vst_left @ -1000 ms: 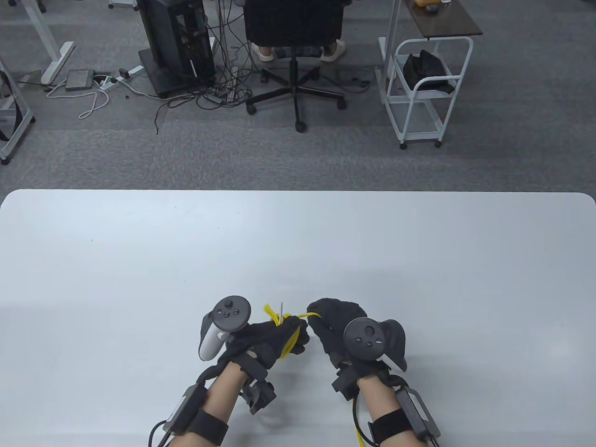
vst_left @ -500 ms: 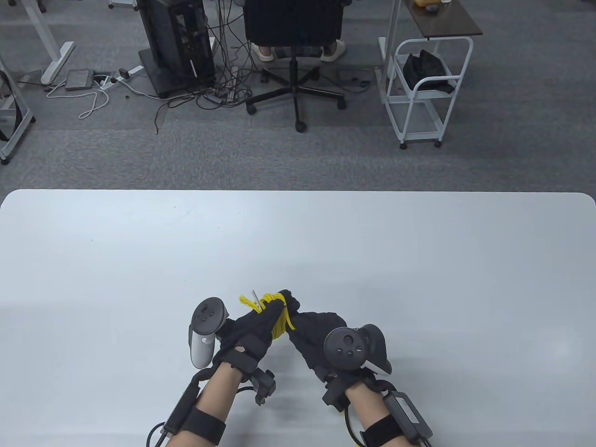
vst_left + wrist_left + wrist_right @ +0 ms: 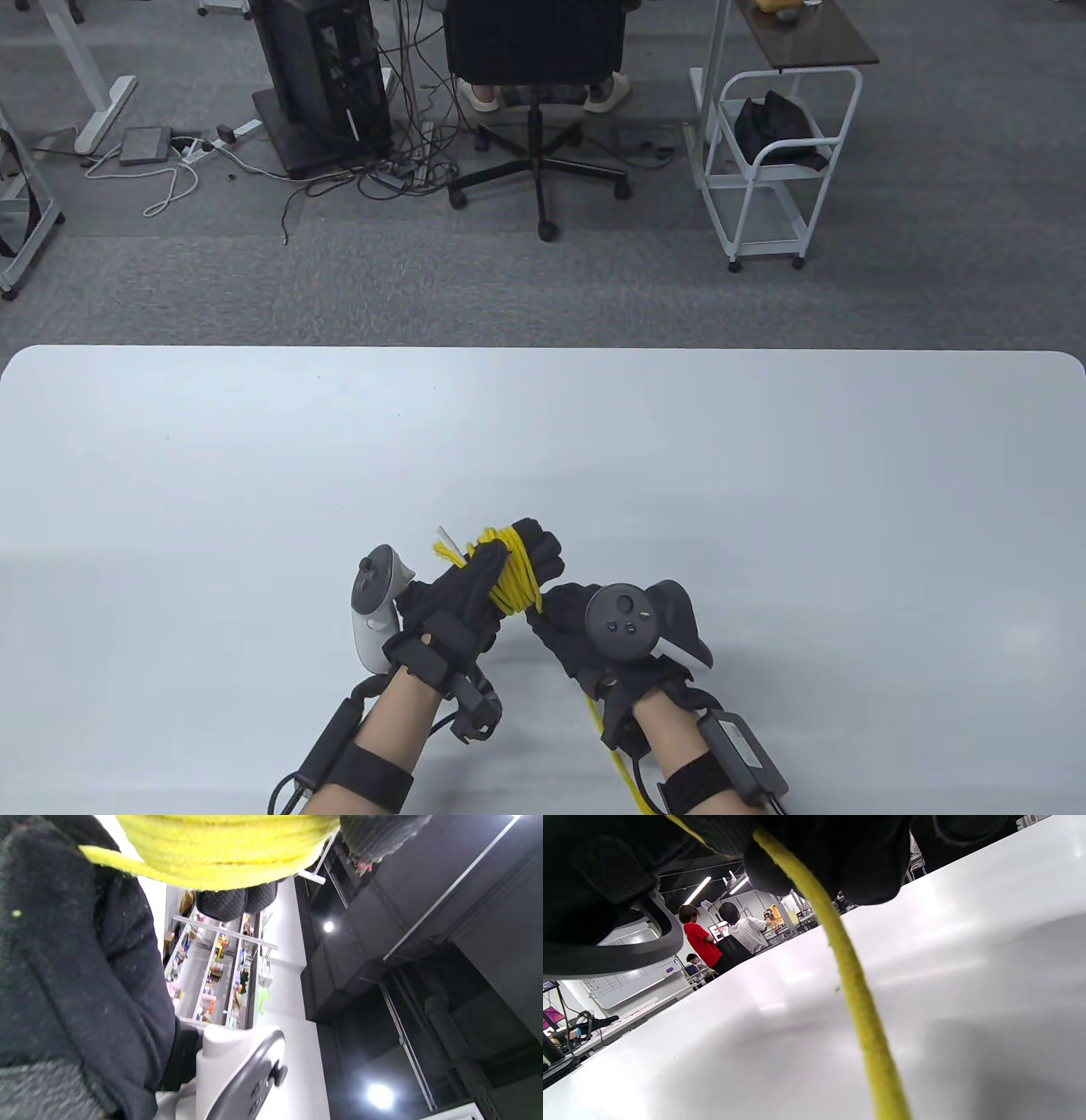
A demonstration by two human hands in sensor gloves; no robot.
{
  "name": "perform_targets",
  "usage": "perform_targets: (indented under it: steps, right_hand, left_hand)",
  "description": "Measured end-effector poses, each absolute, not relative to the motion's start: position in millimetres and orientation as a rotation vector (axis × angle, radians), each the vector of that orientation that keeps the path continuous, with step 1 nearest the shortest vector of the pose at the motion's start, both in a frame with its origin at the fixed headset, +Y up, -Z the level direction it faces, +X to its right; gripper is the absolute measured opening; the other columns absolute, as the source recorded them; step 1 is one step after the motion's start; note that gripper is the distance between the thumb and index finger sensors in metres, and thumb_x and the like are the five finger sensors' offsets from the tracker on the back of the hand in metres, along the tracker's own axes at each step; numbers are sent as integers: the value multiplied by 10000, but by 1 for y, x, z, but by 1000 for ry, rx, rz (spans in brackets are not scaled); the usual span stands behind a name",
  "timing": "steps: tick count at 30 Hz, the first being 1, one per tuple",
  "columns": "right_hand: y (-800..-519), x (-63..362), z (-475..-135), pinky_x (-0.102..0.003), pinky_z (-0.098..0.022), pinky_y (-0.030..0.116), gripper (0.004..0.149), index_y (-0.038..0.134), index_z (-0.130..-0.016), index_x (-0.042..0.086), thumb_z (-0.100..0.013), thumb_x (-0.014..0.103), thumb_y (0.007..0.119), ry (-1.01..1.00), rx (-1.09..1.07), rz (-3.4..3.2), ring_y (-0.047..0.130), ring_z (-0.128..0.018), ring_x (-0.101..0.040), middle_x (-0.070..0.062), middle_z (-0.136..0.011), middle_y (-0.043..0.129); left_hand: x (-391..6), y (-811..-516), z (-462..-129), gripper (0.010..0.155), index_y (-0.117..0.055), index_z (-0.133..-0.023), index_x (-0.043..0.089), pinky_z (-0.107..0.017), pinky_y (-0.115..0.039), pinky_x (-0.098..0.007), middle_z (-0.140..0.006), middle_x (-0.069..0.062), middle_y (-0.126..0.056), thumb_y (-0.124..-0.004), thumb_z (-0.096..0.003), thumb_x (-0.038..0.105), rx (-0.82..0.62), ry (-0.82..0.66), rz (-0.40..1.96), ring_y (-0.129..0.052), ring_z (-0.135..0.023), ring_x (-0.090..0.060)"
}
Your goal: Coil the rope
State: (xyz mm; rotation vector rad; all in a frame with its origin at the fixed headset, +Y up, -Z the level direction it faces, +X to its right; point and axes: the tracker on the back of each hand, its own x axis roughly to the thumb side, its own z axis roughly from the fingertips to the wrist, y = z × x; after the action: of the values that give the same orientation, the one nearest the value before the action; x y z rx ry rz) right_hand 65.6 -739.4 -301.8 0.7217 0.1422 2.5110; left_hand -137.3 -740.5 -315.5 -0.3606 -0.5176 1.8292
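Tabletop (image 3: 254,441) white and wide, carrying both hands near its front edge, everything else of the task gathered around the left hand. Beyond its far edge, on the grey floor: office chair (image 3: 536,51), white cart (image 3: 768,161), computer tower (image 3: 321,76), all well apart from the left hand.

Left hand (image 3: 462,607) raised above the tabletop, fingers stretched forward and kept together, serving as a form for winding. Not closed on the rope (image 3: 509,577); rather wearing it, several yellow turns lying side by side around the fingers, seen from very close in the left wrist view (image 3: 220,849). Probably held flat so that the turns keep one size and can slide off later.

Right hand (image 3: 585,632) just beside the left hand, on its right, touching or nearly touching it; fingers closed around the free run of rope, gripping it. From this grip the rope passing down toward the front edge of the tabletop, a single strand (image 3: 857,1001) in the right wrist view, likely kept a little tight so that each new turn sits neatly.

Frayed rope end (image 3: 447,550) sticking out at the left hand's far left side, with a small white tip.
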Motion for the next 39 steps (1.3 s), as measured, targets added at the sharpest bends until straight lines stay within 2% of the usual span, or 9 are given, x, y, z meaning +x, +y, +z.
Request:
perform_targets:
  steps: [7, 12, 17, 23, 32, 39]
  right_hand:
    - [-739, 80, -308, -715, -644, 544, 418, 740, -928, 147, -588, 382, 675, 124, 651, 2559, 817, -805, -440, -173, -949, 785]
    - [-738, 88, -312, -718, -644, 541, 418, 738, -930, 149, -585, 379, 684, 93, 612, 2609, 816, -810, -439, -170, -952, 784]
    - [-734, 97, -313, -718, -645, 540, 415, 737, -930, 152, -581, 374, 697, 9, 558, 2645, 815, -811, -438, -168, -953, 783]
    - [-727, 104, -313, -716, -645, 542, 413, 739, -922, 154, -576, 377, 713, -90, 522, 2631, 822, -805, -432, -161, -945, 790]
    - [-714, 96, -305, -707, -641, 558, 409, 744, -909, 159, -567, 383, 740, -199, 560, 2509, 838, -787, -419, -154, -930, 800]
    - [-707, 85, -296, -706, -641, 556, 421, 734, -925, 139, -578, 376, 710, -266, 605, 2473, 822, -797, -431, -172, -942, 782]
  left_hand:
    - [-129, -742, -316, 610, -799, -1015, 149, -643, -764, -359, -925, -147, -969, -550, -613, 534, -432, -571, 1764, -1011, -772, -272]
    - [-123, -743, -315, 619, -866, -961, 139, -586, -799, -360, -845, -153, -1029, -551, -612, 542, -510, -613, 1653, -1055, -690, -273]
    - [-118, -746, -315, 629, -874, -957, 132, -577, -801, -364, -835, -161, -1035, -540, -617, 544, -642, -629, 1520, -1059, -676, -278]
    - [-116, -748, -315, 636, -870, -963, 118, -576, -798, -371, -841, -178, -1029, -538, -620, 538, -710, -612, 1408, -1054, -679, -292]
    - [-126, -751, -318, 652, -824, -1004, 84, -588, -779, -387, -902, -212, -975, -532, -628, 531, -668, -505, 1323, -1025, -720, -323]
    - [-136, -748, -319, 656, -774, -1035, 69, -614, -748, -396, -962, -236, -908, -540, -626, 525, -525, -413, 1363, -978, -777, -345]
